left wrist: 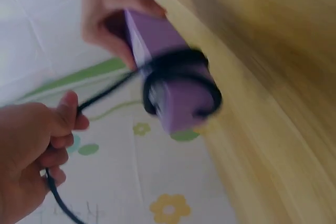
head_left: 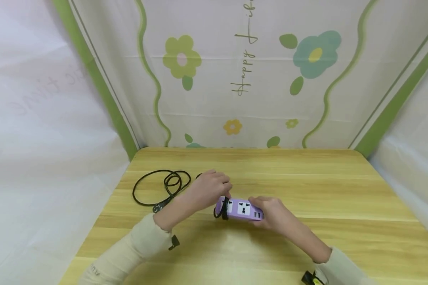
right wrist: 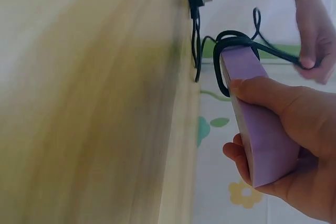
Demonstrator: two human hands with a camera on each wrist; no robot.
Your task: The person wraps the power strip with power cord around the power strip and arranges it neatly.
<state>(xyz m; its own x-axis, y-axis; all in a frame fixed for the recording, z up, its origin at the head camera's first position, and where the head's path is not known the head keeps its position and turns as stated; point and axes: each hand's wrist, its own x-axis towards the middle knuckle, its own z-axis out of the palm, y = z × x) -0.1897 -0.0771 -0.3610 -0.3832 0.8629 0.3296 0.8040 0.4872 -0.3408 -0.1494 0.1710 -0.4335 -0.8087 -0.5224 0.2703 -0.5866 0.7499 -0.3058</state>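
Note:
A purple power strip (head_left: 235, 209) with white socket faces and USB slots is held above the table by my right hand (head_left: 274, 213), thumb and fingers round its right end. Black cord (left wrist: 178, 59) is looped around the strip's left end. My left hand (head_left: 208, 190) grips the cord a short way from the strip; the left wrist view shows it running taut from the curled fingers (left wrist: 60, 129) to the loops. The rest of the cord (head_left: 139, 190) lies in loose coils on the table at the left, beside its plug (head_left: 159, 206).
The wooden table (head_left: 324, 190) spreads out under both hands. A white cloth (head_left: 214, 99) with printed flowers hangs behind its far edge, and white sheets (head_left: 39, 158) hang at the sides.

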